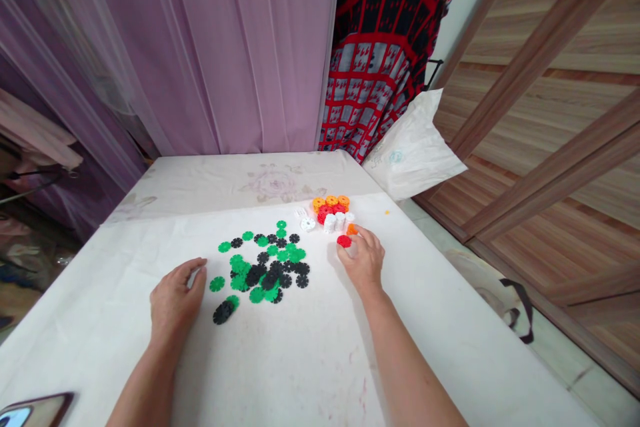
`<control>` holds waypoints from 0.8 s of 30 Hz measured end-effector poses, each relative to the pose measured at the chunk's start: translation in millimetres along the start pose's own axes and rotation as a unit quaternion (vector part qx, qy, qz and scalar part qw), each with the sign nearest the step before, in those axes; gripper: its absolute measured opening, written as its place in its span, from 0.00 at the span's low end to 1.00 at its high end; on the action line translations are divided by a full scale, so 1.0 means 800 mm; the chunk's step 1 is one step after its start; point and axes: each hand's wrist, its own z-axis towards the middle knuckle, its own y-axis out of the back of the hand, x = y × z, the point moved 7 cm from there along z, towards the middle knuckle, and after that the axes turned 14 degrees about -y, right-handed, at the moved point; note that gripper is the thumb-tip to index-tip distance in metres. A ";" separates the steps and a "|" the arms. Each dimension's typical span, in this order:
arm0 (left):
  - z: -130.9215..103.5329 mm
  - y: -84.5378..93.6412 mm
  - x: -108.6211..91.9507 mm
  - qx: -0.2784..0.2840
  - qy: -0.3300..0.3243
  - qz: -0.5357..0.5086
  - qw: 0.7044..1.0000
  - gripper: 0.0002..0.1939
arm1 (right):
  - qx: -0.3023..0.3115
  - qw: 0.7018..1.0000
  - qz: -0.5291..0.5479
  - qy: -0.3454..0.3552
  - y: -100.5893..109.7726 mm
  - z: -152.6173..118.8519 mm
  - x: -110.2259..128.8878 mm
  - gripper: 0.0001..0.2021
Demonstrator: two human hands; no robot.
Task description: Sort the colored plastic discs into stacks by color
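My right hand [364, 259] is at the right of the table, with thumb and fingers closed around a small red notched disc [344, 240]. An orange disc [352, 229] lies right at its index fingertip. My left hand [177, 297] rests on the table, loosely curled with the thumb apart, holding nothing I can see. Just right of it are a green disc [217, 284] and overlapping black discs [223, 312]. A loose spread of green discs [297, 255] and black discs [302, 268] covers the area between my hands.
Beyond my right hand are stacked white discs [329, 223], red discs [325, 213] and orange discs [343, 202]. Single white discs [307, 224] lie beside them. A phone [37, 408] is at the near left corner. A white bag [415, 147] hangs by the far right edge.
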 end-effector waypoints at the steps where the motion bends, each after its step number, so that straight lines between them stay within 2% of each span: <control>1: 0.000 0.000 0.001 0.000 0.002 0.000 1.000 0.19 | 0.010 1.000 -0.001 0.010 -0.002 -0.002 0.006 0.07; 5: 0.000 0.001 0.003 -0.011 -0.001 -0.001 1.000 0.19 | 0.047 0.999 -0.009 0.010 -0.013 -0.006 0.013 0.05; 10: 0.001 -0.001 0.003 -0.016 -0.015 0.000 1.000 0.19 | 0.054 0.998 -0.011 -0.008 -0.020 -0.005 0.006 0.06; 24: 0.002 -0.003 0.005 -0.013 -0.017 -0.007 1.000 0.21 | 0.079 0.996 -0.027 -0.011 -0.015 -0.011 0.010 0.06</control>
